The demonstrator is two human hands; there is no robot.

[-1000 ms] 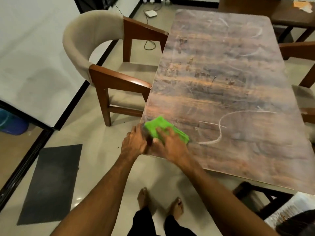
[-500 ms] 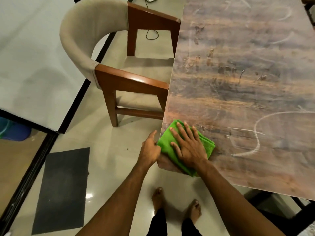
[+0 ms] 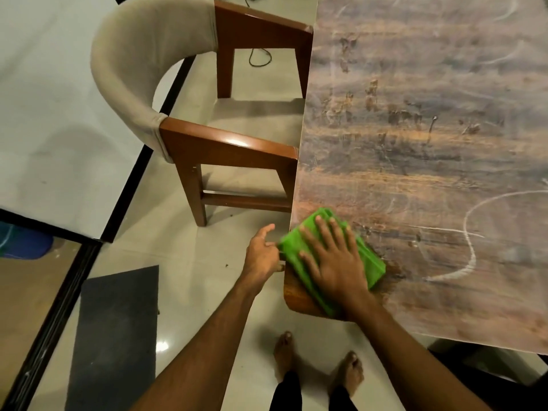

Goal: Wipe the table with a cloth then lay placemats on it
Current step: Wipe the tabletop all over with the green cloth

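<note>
Table (image 3: 415,149), white scrawl (image 3: 473,256) unreadable; lower centre, your right hand (image 3: 335,262) flat on green cloth (image 3: 372,264); left hand (image 3: 262,253) at edge, grip unclear.

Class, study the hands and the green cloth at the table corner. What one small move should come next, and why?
Probably slide the cloth rightward across the table toward the white curved mark. The right hand lies flat on the cloth at the near left corner, and that mark looks unwiped. The left hand is at the table's edge.
</note>
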